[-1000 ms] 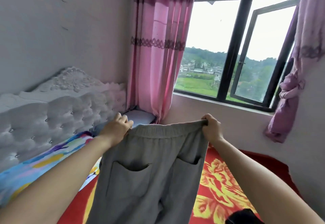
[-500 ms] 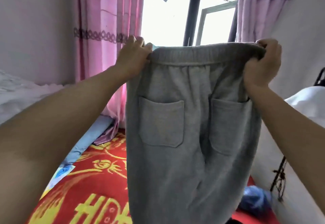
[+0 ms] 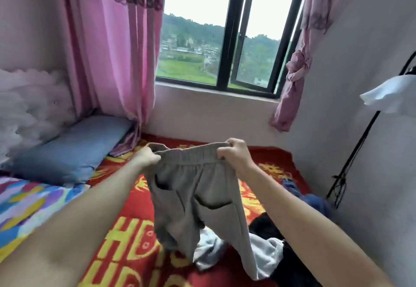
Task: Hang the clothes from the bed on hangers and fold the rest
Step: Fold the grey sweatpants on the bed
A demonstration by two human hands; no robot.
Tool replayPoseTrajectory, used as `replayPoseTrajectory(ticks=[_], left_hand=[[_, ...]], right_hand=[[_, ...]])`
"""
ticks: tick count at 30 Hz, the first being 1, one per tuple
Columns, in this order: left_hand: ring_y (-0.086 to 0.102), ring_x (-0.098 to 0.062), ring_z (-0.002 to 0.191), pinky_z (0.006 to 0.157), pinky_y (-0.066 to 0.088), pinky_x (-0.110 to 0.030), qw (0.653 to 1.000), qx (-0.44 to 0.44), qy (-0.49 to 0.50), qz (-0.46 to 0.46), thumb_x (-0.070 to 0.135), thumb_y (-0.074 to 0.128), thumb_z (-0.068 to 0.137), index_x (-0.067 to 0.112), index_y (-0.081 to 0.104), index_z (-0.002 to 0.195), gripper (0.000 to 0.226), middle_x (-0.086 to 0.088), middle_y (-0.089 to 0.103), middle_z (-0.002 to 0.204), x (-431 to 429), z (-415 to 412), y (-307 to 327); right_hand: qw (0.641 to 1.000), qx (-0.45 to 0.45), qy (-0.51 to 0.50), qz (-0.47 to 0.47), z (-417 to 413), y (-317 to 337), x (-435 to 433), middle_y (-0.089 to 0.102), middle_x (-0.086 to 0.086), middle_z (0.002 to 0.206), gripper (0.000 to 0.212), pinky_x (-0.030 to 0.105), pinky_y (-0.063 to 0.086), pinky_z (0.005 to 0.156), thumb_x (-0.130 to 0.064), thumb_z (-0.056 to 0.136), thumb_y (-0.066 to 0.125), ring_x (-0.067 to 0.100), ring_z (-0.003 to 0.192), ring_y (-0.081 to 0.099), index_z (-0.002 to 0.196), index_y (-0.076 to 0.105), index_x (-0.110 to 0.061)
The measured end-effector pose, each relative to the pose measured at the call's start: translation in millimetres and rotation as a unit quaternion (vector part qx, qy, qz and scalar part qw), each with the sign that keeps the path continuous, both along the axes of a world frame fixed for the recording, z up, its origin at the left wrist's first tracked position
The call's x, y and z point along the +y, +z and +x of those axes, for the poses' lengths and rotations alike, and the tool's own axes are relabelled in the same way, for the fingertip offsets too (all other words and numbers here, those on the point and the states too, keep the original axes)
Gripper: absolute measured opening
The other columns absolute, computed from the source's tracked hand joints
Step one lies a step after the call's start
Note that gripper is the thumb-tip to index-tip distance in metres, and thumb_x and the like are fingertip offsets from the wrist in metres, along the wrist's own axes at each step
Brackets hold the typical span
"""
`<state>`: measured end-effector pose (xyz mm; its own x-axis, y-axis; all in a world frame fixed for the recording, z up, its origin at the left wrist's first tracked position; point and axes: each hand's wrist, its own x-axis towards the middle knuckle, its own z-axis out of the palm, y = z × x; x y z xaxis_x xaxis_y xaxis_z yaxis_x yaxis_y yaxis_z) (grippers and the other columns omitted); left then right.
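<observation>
Down they come: the grey trousers [image 3: 198,196], held high against the window half a second ago, now hang low over the bed [image 3: 126,241], and the hands have drawn closer so the waistband sags between them. The left hand [image 3: 147,157] pinches the waistband at its 9 o'clock end and the right hand [image 3: 234,154] is curled round it at 3 o'clock, back pockets towards the camera, legs dangling.

This looks like the shake-out before a fold. The next move calls for a flat landing, with the legs brought together and the cloth smoothed.

Trouble sits at 5 o'clock of the trousers: a white garment [image 3: 265,255] and a black garment [image 3: 263,223] lie heaped right under the hanging legs. Whether the hems touch that heap is hard to say from here. Open red blanket lies at 7 o'clock, the better spot.

A blue pillow [image 3: 74,149] rests at 10 o'clock by the pink curtain [image 3: 112,50]. A crumpled blue garment [image 3: 315,203] lies at 3 o'clock near the bed's edge. Beyond it a black rack [image 3: 351,169] stands against the wall, something white [image 3: 391,97] already hung on it.
</observation>
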<state>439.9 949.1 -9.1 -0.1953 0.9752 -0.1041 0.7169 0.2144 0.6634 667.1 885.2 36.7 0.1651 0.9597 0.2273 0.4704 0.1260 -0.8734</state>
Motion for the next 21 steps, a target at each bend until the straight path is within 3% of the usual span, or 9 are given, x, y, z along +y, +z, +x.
replayPoseTrajectory(ticks=[1, 3, 5, 8, 11, 16, 19, 21], left_hand=[[0.059, -0.026, 0.066, 0.058, 0.044, -0.025, 0.994, -0.09, -0.008, -0.066, 0.017, 0.05, 0.09, 0.008, 0.059, 0.088, 0.012, -0.013, 0.062, 0.084, -14.1, -8.1, -31.3], [0.048, -0.019, 0.05, 0.05, 0.034, -0.019, 0.966, -0.194, -0.006, -0.172, 0.022, 0.049, 0.093, 0.008, 0.054, 0.074, 0.024, -0.007, 0.056, 0.067, -41.0, -20.6, -81.4], [0.049, -0.017, 0.054, 0.055, 0.036, -0.021, 0.941, -0.276, -0.005, -0.197, 0.025, 0.05, 0.095, 0.009, 0.057, 0.073, 0.028, -0.004, 0.057, 0.065, -64.4, -42.5, -125.4], [0.056, -0.016, 0.068, 0.06, 0.044, -0.027, 0.881, -0.443, 0.032, -0.163, 0.031, 0.049, 0.096, 0.013, 0.063, 0.083, 0.026, 0.001, 0.065, 0.07, -89.6, -89.4, -172.9], [0.061, -0.022, 0.085, 0.068, 0.048, -0.033, 0.802, -0.578, 0.058, -0.142, 0.046, 0.042, 0.091, 0.015, 0.063, 0.099, 0.038, -0.005, 0.069, 0.091, -109.3, -126.3, -203.1], [0.063, -0.027, 0.106, 0.076, 0.053, -0.035, 0.723, -0.672, 0.066, -0.147, 0.064, 0.031, 0.078, 0.017, 0.056, 0.121, 0.069, -0.01, 0.065, 0.119, -122.7, -183.8, -242.0], [0.067, -0.034, 0.092, 0.063, 0.058, -0.038, 0.665, -0.705, 0.131, -0.208, 0.063, 0.042, 0.08, 0.0, 0.066, 0.108, 0.073, -0.022, 0.068, 0.106, -133.0, -209.5, -259.5], [0.068, -0.034, 0.077, 0.062, 0.056, -0.039, 0.668, -0.677, 0.156, -0.267, 0.04, 0.052, 0.091, -0.007, 0.067, 0.106, 0.051, -0.024, 0.068, 0.094, -143.8, -217.1, -274.1]], right_hand=[[0.999, -0.004, 0.0, -0.043, -23.9, -29.2, 6.4, 0.043, -0.001, 0.056, 0.019, 0.026, 0.033, 0.054, -0.008, 0.059, 0.065, 0.015, 0.056, 0.041, 0.057, 0.047, -0.015], [0.993, -0.025, 0.016, -0.118, -62.9, -79.9, 14.2, 0.042, -0.002, 0.057, 0.025, 0.025, 0.031, 0.051, -0.003, 0.066, 0.063, 0.013, 0.054, 0.039, 0.059, 0.043, -0.017], [0.98, -0.032, 0.034, -0.192, -104.8, -124.6, 16.3, 0.043, -0.001, 0.062, 0.024, 0.025, 0.031, 0.052, -0.003, 0.07, 0.06, 0.014, 0.058, 0.042, 0.064, 0.041, -0.016], [0.96, -0.011, 0.069, -0.27, -174.8, -173.0, 10.5, 0.047, 0.003, 0.07, 0.016, 0.026, 0.037, 0.058, -0.004, 0.071, 0.059, 0.018, 0.069, 0.048, 0.074, 0.046, -0.012], [0.946, 0.001, 0.091, -0.31, -223.8, -192.2, -3.9, 0.044, 0.0, 0.063, 0.02, 0.021, 0.033, 0.047, -0.007, 0.074, 0.06, 0.012, 0.056, 0.044, 0.07, 0.041, -0.015], [0.921, 0.03, 0.184, -0.341, -271.0, -212.7, -37.8, 0.047, -0.003, 0.063, 0.015, 0.021, 0.036, 0.051, -0.011, 0.075, 0.061, 0.009, 0.057, 0.048, 0.075, 0.047, -0.017], [0.887, 0.015, 0.268, -0.375, -291.3, -238.4, -66.0, 0.046, -0.006, 0.062, 0.012, 0.017, 0.036, 0.05, -0.006, 0.077, 0.057, 0.002, 0.052, 0.045, 0.081, 0.05, -0.015], [0.857, -0.038, 0.32, -0.402, -299.4, -259.3, -79.2, 0.046, -0.009, 0.066, 0.011, 0.014, 0.037, 0.057, -0.003, 0.081, 0.058, 0.0, 0.058, 0.044, 0.085, 0.055, -0.013]])
